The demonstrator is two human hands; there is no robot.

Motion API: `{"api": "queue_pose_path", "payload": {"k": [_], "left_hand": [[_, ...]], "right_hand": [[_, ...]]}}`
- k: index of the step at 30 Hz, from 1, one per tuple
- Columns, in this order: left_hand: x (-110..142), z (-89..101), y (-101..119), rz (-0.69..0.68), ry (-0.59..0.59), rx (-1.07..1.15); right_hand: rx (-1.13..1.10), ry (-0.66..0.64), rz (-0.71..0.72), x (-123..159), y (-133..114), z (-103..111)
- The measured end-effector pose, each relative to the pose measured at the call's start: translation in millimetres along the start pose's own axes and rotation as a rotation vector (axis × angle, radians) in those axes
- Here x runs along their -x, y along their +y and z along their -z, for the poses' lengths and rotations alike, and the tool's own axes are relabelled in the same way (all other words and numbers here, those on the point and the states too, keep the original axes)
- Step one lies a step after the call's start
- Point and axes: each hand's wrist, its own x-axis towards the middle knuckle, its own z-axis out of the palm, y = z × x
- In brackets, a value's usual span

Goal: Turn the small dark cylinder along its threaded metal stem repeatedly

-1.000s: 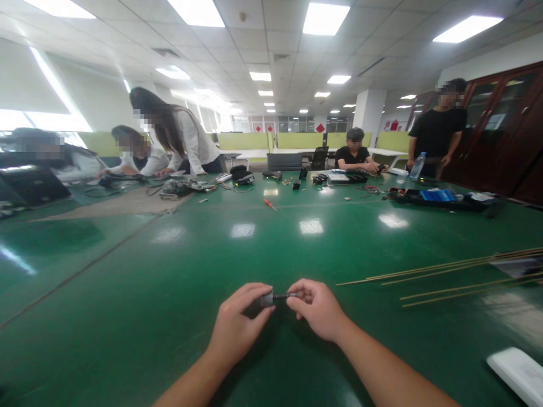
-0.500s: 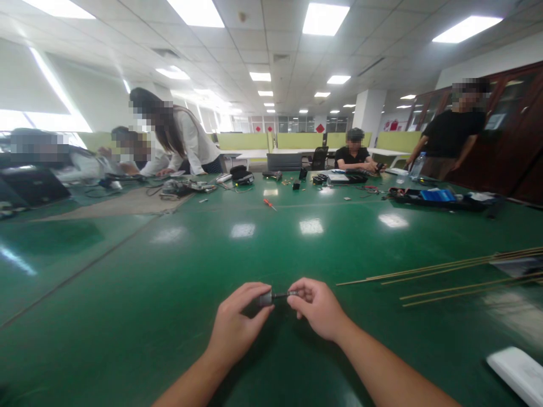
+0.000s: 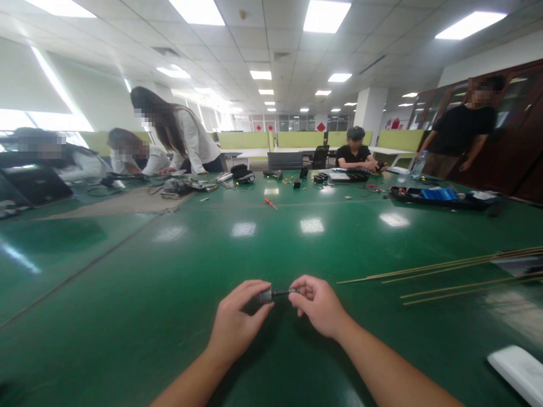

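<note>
Both my hands are low in the middle of the view, just above the green table [image 3: 169,294]. My left hand [image 3: 238,322] pinches the grey cylindrical end of a small dark part [image 3: 266,295]. A thin dark rod [image 3: 280,293] sticks out of it to the right, and my right hand [image 3: 319,305] is closed on that rod's other end. Both hands have their fingers curled tight around the piece.
Several thin wooden sticks [image 3: 445,265] lie on the table to the right. A white object [image 3: 517,373] sits at the lower right edge. A red screwdriver [image 3: 268,202], tools and a black tray [image 3: 436,198] lie farther back. Several other people work at the far side.
My hands and the small part have stayed almost in place. The standing person in black at the far right has moved further right.
</note>
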Motion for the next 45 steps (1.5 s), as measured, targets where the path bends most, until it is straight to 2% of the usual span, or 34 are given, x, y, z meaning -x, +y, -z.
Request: {"api": "queue_pose_path", "payload": {"k": [23, 39, 42, 45], "left_hand": [[-4.0, 2.6, 7.0, -0.001, 0.022, 0.021], [-3.4, 1.3, -1.6, 0.035, 0.053, 0.003], [-1.9, 2.8, -4.9, 0.041, 0.061, -0.004], [-2.2, 6.5, -8.9, 0.079, 0.100, -0.054]], "right_hand": [[-0.006, 0.005, -0.017, 0.4, -1.4, 1.1], [-0.003, -0.002, -0.025, 0.9, -0.6, 1.2], [-0.076, 0.008, -0.031, -1.2, -0.7, 3.0], [-0.283, 0.062, -0.078, -5.4, -0.5, 7.7]]}}
